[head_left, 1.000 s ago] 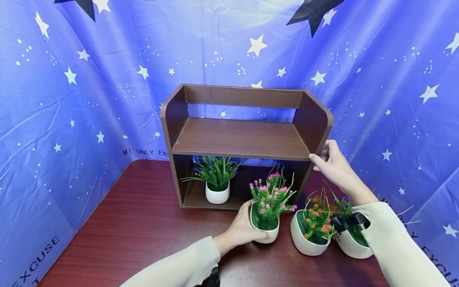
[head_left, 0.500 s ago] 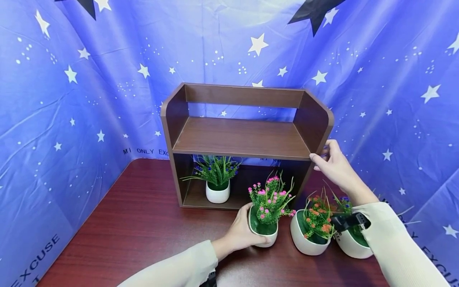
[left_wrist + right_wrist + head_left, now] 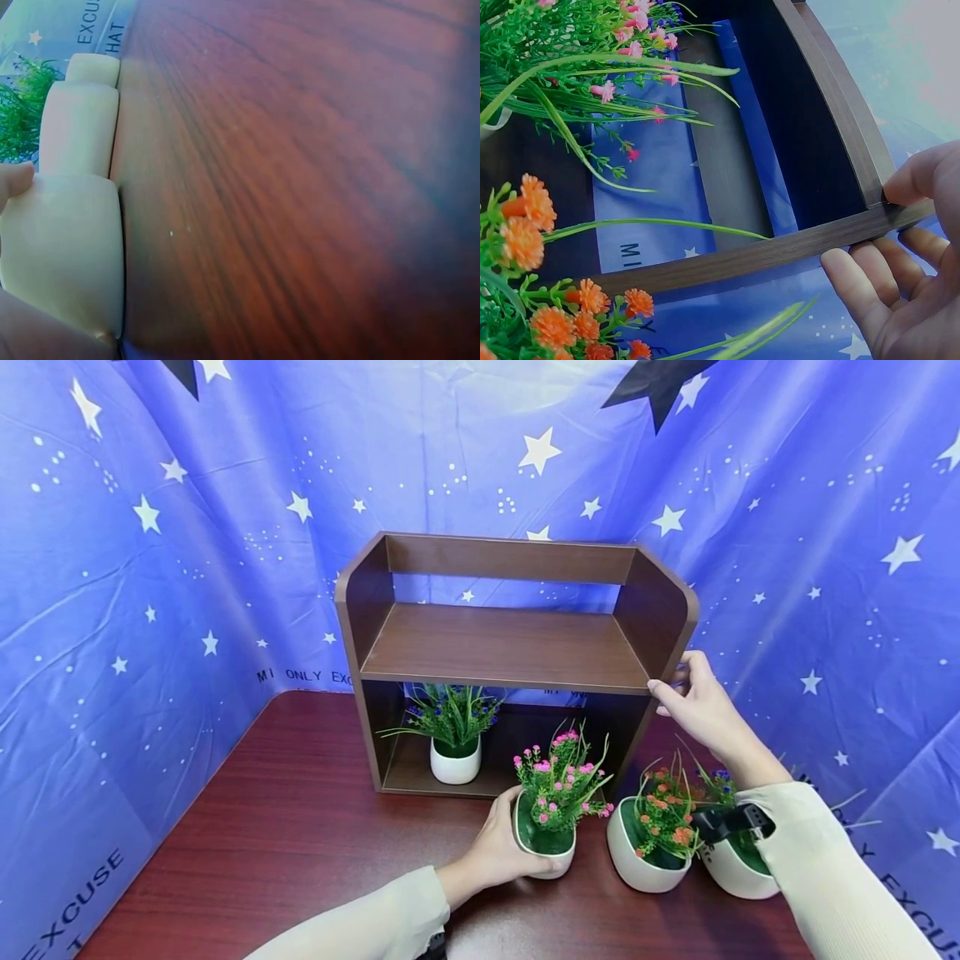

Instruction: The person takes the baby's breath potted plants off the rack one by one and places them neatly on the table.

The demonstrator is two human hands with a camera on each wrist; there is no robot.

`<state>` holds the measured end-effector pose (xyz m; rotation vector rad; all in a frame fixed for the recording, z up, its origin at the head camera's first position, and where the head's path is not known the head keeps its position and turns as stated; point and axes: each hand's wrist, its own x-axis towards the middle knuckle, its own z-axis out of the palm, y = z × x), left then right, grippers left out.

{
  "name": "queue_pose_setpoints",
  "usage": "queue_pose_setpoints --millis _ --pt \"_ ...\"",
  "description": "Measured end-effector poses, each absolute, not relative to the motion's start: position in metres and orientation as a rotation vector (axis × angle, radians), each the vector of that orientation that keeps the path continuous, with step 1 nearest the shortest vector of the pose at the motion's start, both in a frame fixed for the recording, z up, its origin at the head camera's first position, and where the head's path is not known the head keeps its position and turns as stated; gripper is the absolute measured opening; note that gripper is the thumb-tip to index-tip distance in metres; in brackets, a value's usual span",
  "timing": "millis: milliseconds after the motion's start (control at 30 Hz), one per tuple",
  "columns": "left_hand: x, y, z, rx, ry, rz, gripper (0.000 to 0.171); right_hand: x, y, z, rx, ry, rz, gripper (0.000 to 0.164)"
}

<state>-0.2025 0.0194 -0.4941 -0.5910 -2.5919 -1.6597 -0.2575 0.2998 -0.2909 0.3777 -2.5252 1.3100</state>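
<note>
My left hand (image 3: 501, 845) grips a white pot (image 3: 546, 862) of pink flowers (image 3: 558, 777), fingers on its left side and thumb across the front. In the left wrist view this pot (image 3: 64, 247) appears to sit on the table. My right hand (image 3: 693, 706) holds the right side panel of a brown two-tier shelf (image 3: 502, 643), thumb at the front edge by the middle board and fingers on the outer face. In the right wrist view the fingertips (image 3: 840, 270) lie against the panel. On the lower tier, to the left, stands a white pot (image 3: 455, 767) with blue flowers.
Right of the held pot stands a white pot (image 3: 637, 864) of orange flowers. Beside it, another pot (image 3: 738, 872) with blue flowers is partly behind my right wrist. The dark red table (image 3: 285, 827) extends left. Starry blue cloth (image 3: 247, 527) hangs around the back and sides.
My left hand has shifted the pink-flower pot slightly left and toward me. My right hand and the shelf have stayed in place.
</note>
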Motion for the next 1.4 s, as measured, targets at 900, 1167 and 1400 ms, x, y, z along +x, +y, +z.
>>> queue_pose_setpoints --millis 900,1167,1400 --pt "-0.2 0.012 -0.489 -0.637 -2.602 -1.633 0.121 -0.26 0.3 -0.29 0.363 -2.543 1.287 0.045" --pt "-0.202 -0.008 -0.482 -0.636 -2.6 -1.691 0.112 -0.258 0.3 -0.29 0.336 -2.549 1.297 0.046" --pt "-0.209 -0.027 -0.476 -0.639 -2.554 -1.737 0.109 -0.257 0.3 -0.291 0.35 -2.534 1.312 0.046"
